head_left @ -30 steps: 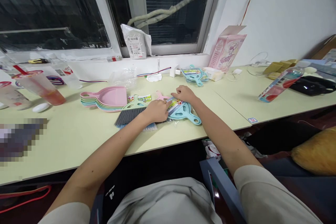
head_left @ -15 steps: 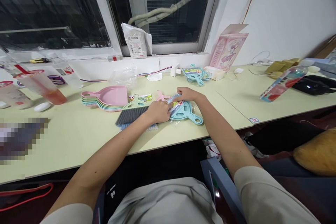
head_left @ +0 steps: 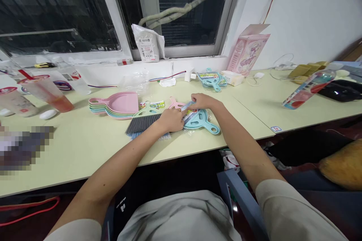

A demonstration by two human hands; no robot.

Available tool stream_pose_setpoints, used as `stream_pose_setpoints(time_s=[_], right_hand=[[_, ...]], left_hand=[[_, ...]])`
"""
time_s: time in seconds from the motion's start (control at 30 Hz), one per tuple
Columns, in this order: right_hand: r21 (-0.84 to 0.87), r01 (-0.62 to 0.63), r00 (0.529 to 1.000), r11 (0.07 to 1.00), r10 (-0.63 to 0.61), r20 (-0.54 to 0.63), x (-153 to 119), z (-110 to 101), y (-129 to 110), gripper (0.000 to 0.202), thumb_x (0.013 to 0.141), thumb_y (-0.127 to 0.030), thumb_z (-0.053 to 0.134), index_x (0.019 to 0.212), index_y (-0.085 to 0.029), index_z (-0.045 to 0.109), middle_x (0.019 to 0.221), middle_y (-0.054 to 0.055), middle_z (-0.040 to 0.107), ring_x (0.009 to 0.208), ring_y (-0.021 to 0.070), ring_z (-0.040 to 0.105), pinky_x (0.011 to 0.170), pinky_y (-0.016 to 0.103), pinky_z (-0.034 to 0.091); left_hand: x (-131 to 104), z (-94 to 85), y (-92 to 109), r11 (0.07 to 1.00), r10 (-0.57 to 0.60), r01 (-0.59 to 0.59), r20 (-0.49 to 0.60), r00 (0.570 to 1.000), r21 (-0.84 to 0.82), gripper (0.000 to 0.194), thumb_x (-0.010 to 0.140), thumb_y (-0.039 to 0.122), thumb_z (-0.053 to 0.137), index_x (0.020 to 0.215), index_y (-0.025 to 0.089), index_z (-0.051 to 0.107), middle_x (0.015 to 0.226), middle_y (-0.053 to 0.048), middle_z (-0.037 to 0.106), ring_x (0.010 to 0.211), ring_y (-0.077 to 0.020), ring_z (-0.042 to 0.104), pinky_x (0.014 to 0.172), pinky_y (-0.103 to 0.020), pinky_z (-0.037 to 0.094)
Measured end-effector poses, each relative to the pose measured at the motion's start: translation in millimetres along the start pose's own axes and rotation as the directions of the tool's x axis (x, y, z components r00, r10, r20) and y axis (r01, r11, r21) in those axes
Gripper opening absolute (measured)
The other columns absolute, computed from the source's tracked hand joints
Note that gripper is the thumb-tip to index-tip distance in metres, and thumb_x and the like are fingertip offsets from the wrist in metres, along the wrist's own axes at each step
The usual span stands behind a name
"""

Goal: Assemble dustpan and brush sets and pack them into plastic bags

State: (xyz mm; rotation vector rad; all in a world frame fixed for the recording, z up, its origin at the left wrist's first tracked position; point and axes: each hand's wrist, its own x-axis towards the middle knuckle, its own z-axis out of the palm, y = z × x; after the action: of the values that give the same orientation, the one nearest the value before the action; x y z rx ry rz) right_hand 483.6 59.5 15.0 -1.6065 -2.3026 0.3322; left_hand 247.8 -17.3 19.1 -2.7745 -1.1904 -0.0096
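Evidently, in the head view, the work centres on a wrapped blue dustpan set (head_left: 200, 120) lying flat near the front edge of the counter (head_left: 90, 147), its looped handle angled towards the lower right. The right hand (head_left: 199, 101) arches over its top edge, fingers bent and seemingly pinching the clear film (head_left: 187, 106), probably because the loose plastic gives a better hold there. The left hand (head_left: 173, 119) sits at the set's left side, knuckles up, perhaps to steady it; whether its hidden fingers grip anything, I cannot tell. Just left of it, a grey-bristled brush (head_left: 143, 122) rests on blue bristles, with a pink handle (head_left: 175, 103) beyond the knuckles. Further left, dustpans are nested in a stack (head_left: 122, 102), presumably to save room, while more packaged blue sets (head_left: 212, 80) lie at the back, out of the hands' way.
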Motion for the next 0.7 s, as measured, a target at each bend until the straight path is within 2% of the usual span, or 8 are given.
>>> stream_pose_setpoints(time_s=[0.27,0.33,0.53,0.7], right_hand=[[0.069,-0.103,0.993,0.992,0.099,0.059,0.0,-1.7,-9.5,0.025,0.069,-0.034,0.077,0.076,-0.023,0.055,0.081,0.001,0.064,0.072,0.0177,0.052,0.061,0.031,0.031],[0.048,-0.09,0.995,0.995,0.088,0.046,-1.1,-2.0,-10.1,0.025,0.069,-0.034,0.076,0.076,-0.023,0.055,0.081,0.001,0.064,0.072,0.0179,0.053,0.061,0.031,0.031],[-0.005,-0.044,0.999,0.999,0.044,0.024,-2.2,-1.5,-9.9,0.037,0.069,-0.049,0.081,0.076,-0.023,0.055,0.083,0.002,0.065,0.073,0.0186,0.053,0.062,0.031,0.031],[0.04,-0.067,0.997,0.997,0.066,0.036,2.0,-0.2,-6.5,0.023,0.069,-0.032,0.077,0.075,-0.022,0.057,0.082,0.002,0.066,0.071,0.0177,0.053,0.06,0.03,0.032]], left_hand=[[-1.1,1.4,-0.5,1.0,-0.005,0.005,-0.021,1.0,-0.014,0.061,0.095,0.028,0.044,0.156,0.024,0.047,0.126,-0.018,0.069,0.115,-0.0365,0.064,0.086,-0.046,0.051],[-1.3,2.4,-1.1,1.0,-0.001,0.001,-0.024,1.0,-0.015,0.062,0.095,0.028,0.044,0.157,0.024,0.047,0.125,-0.018,0.069,0.114,-0.0363,0.064,0.086,-0.046,0.051],[-2.4,1.6,-0.9,1.0,0.002,-0.002,-0.008,1.0,-0.013,0.061,0.095,0.028,0.043,0.156,0.023,0.048,0.123,-0.017,0.07,0.111,-0.0353,0.066,0.084,-0.044,0.051],[-2.4,0.1,0.0,1.0,-0.004,0.004,-0.017,1.0,-0.006,0.06,0.095,0.028,0.045,0.156,0.023,0.048,0.123,-0.017,0.07,0.114,-0.0348,0.064,0.091,-0.045,0.05]])
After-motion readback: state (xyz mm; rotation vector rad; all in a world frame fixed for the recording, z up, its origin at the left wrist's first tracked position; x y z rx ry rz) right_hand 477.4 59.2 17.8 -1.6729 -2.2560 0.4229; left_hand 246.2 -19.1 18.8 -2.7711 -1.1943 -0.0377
